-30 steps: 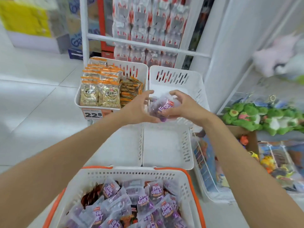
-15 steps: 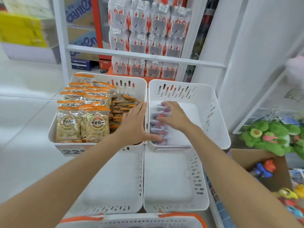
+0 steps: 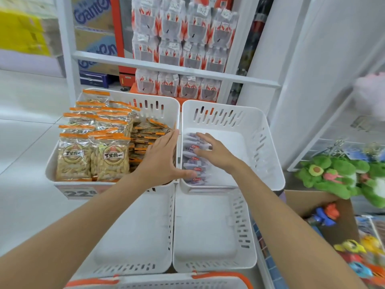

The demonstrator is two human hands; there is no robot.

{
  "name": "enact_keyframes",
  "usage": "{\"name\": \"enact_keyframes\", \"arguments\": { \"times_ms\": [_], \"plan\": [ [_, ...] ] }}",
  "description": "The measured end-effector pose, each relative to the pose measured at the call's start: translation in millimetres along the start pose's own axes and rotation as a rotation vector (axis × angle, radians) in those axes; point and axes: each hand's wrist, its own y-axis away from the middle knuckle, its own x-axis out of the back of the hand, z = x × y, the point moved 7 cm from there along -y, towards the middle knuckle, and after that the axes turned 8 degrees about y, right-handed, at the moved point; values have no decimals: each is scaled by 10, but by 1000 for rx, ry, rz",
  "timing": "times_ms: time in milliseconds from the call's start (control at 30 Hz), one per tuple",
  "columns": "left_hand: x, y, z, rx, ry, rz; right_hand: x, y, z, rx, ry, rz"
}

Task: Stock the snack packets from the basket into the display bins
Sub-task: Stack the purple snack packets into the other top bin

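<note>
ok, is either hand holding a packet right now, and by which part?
Nothing held. Right hand lies, fingers straight, on top of the row of purple snack packets in the white slotted plastic bin; left hand is open, flat beside the row.

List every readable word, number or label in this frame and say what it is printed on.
"Garden": blue script on the cardboard boxes, partly cut off.
"百里挑一": round emblem on the peanut packets.
"22" with a small "8": price tag below the peanut packets, partly hidden.
Too small or blurred: the red labels on the purple packets and the labels on the bottle packs.
</note>
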Motion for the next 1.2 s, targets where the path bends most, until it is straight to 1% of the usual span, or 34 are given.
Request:
{"name": "enact_keyframes", "arguments": {
  "times_ms": [100, 233, 300, 367, 433, 500, 567, 633, 700, 733, 800, 867, 900, 967, 1033, 1067, 1100, 1133, 1167, 1200],
  "plan": [
    [72, 102, 87, -15, -2, 35, 134, 260, -56, -35, -12, 149],
    [195, 479, 197, -58, 9, 144, 301, 893, -276, -1, -18, 391],
    [194, 774, 225, -67, 93, 193, 242, 1283, -376, 13, -38, 455],
    [83, 1100, 221, -22, 178, 149, 44, 1654, -434, 5, -53, 432],
    [-144, 1473, 151, 50, 218, 40, -284, 1979, -397, -16, 5, 325],
    [-385, 1748, 30, 121, 268, -31, -611, 2203, -216, -62, 27, 162],
    [-608, 2105, -126, 187, 297, -92, -980, 2487, 31, -144, 43, -48],
    [-811, 2461, -337, 259, 354, -143, -1314, 2779, 326, -226, 164, -266],
    [-976, 2779, -544, 306, 428, -151, -1536, 3058, 604, -309, 281, -372],
    [-1031, 2898, -639, 327, 454, -143, -1629, 3176, 727, -354, 269, -387],
    [-1105, 3057, -770, 377, 510, -105, -1828, 3386, 901, -429, 141, -423],
    [-1141, 3180, -814, 443, 558, -76, -2032, 3557, 1031, -423, 79, -411],
    [-1152, 3224, -799, 459, 587, -78, -2068, 3602, 1075, -407, 96, -358],
    [-1177, 3266, -740, 451, 614, -117, -1982, 3582, 1161, -408, 158, -167],
    [-1180, 3274, -652, 460, 642, -147, -1804, 3480, 1038, -395, 59, -41],
    [-1186, 3267, -593, 471, 656, -164, -1724, 3400, 960, -383, -37, 5],
    [-1204, 3257, -486, 477, 678, -206, -1645, 3346, 816, -365, -133, 36],
    [-1244, 3255, -371, 490, 728, -282, -1622, 3298, 679, -337, -208, 27],
    [-1306, 3271, -250, 511, 812, -386, -1645, 3269, 529, -294, -255, -14],
    [-1376, 3310, -156, 539, 896, -492, -1707, 3270, 407, -263, -293, -94]
  ]
}}
